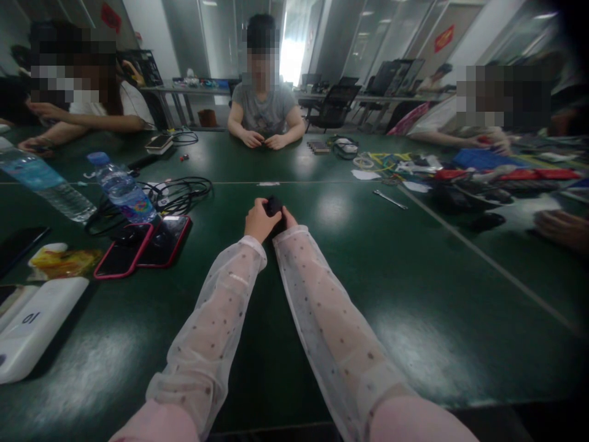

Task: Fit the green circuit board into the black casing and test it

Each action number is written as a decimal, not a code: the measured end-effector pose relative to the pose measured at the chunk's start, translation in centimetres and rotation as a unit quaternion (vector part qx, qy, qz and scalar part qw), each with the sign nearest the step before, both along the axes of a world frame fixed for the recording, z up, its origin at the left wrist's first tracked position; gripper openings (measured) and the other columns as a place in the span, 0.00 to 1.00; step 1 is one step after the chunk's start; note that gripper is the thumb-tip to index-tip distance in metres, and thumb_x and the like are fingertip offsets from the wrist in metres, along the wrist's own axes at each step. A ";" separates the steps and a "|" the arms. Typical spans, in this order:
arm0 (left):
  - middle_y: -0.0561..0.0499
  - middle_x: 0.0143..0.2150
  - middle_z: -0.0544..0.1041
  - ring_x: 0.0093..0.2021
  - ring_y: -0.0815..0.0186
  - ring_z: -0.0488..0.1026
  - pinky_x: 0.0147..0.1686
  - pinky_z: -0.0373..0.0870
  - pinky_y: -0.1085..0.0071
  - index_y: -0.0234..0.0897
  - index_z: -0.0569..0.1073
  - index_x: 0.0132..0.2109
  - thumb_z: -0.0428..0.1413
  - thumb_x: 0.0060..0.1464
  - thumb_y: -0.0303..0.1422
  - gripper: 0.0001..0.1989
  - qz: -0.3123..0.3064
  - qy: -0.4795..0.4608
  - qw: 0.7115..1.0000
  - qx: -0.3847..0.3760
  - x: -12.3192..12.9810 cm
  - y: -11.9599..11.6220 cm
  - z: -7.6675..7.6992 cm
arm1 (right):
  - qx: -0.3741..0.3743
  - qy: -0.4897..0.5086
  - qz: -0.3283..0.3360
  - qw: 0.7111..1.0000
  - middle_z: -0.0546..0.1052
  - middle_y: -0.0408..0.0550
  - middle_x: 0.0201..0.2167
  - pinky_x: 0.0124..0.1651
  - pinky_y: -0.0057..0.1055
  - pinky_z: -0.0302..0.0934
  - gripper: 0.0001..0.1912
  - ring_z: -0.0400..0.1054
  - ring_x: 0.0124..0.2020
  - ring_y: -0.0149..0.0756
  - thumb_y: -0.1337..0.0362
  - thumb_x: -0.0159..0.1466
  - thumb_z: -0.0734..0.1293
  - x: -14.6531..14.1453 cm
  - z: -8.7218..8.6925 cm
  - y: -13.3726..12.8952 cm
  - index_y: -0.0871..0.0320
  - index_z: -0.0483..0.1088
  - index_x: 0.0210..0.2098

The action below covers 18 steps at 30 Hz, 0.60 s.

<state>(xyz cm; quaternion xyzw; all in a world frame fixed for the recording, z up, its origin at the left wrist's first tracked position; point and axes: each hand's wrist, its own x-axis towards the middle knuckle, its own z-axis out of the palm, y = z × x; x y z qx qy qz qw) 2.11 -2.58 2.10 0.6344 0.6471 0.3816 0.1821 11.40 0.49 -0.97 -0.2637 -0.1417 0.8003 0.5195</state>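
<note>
The back of the room is being brightened by a white glow [294, 46] between tall grey panels [230, 31]. Red decorations [444, 38] are being displayed high up on both sides. Rear desks [171, 89] are being accompanied by a black chair [338, 105], while soft patches of light are being reflected by the dark green table [381, 270] in the foreground

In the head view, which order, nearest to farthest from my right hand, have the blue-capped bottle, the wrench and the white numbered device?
1. Wrench, to the right
2. Blue-capped bottle, left side
3. White numbered device, lower left
</note>
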 end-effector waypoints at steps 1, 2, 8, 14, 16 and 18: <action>0.43 0.49 0.74 0.49 0.58 0.72 0.46 0.65 0.66 0.39 0.64 0.51 0.59 0.50 0.40 0.24 0.001 0.006 1.000 0.001 0.0 -0.1 0.1 | 0.002 0.004 0.003 1.000 0.79 0.53 0.30 0.50 0.33 0.67 0.27 0.74 0.40 0.38 0.56 0.70 0.47 0.0 0.0 0.0 0.67 0.71 0.44; 0.43 0.49 0.74 0.49 0.58 0.72 0.47 0.65 0.66 0.39 0.64 0.51 0.59 0.50 0.40 0.23 0.001 0.010 1.000 0.002 0.0 -0.1 0.1 | 0.002 0.005 0.004 1.000 0.79 0.53 0.30 0.50 0.34 0.67 0.27 0.74 0.40 0.38 0.56 0.70 0.47 0.0 -0.1 0.1 0.67 0.70 0.44; 0.42 0.50 0.74 0.50 0.56 0.71 0.49 0.64 0.63 0.38 0.65 0.52 0.58 0.50 0.38 0.23 -0.004 0.001 1.000 0.006 0.1 -0.4 0.4 | -0.006 -0.015 -0.002 1.000 0.78 0.52 0.28 0.50 0.35 0.67 0.26 0.74 0.38 0.39 0.55 0.70 0.48 0.1 -0.4 0.2 0.67 0.69 0.45; 0.40 0.47 0.73 0.52 0.50 0.68 0.55 0.58 0.58 0.38 0.71 0.45 0.61 0.47 0.36 0.17 -0.016 -0.105 0.993 0.041 0.2 -0.2 0.1 | -0.004 -0.031 -0.016 0.999 0.78 0.52 0.29 0.48 0.37 0.68 0.25 0.74 0.39 0.40 0.55 0.69 0.49 0.2 -0.7 0.4 0.66 0.68 0.47; 0.40 0.46 0.73 0.52 0.50 0.67 0.56 0.57 0.58 0.38 0.72 0.43 0.61 0.47 0.35 0.15 -0.018 -0.119 0.992 0.048 0.1 -0.1 0.2 | 0.002 -0.039 -0.026 0.999 0.78 0.51 0.29 0.46 0.38 0.69 0.25 0.74 0.37 0.40 0.55 0.69 0.49 0.3 -1.0 0.7 0.65 0.69 0.47; 0.40 0.47 0.73 0.52 0.50 0.68 0.55 0.57 0.58 0.39 0.71 0.45 0.62 0.46 0.35 0.17 -0.027 -0.121 0.991 0.043 -0.2 0.0 0.3 | 0.044 -0.049 -0.032 0.997 0.77 0.51 0.28 0.44 0.39 0.70 0.25 0.74 0.34 0.40 0.57 0.70 0.47 0.4 -1.4 1.0 0.64 0.69 0.47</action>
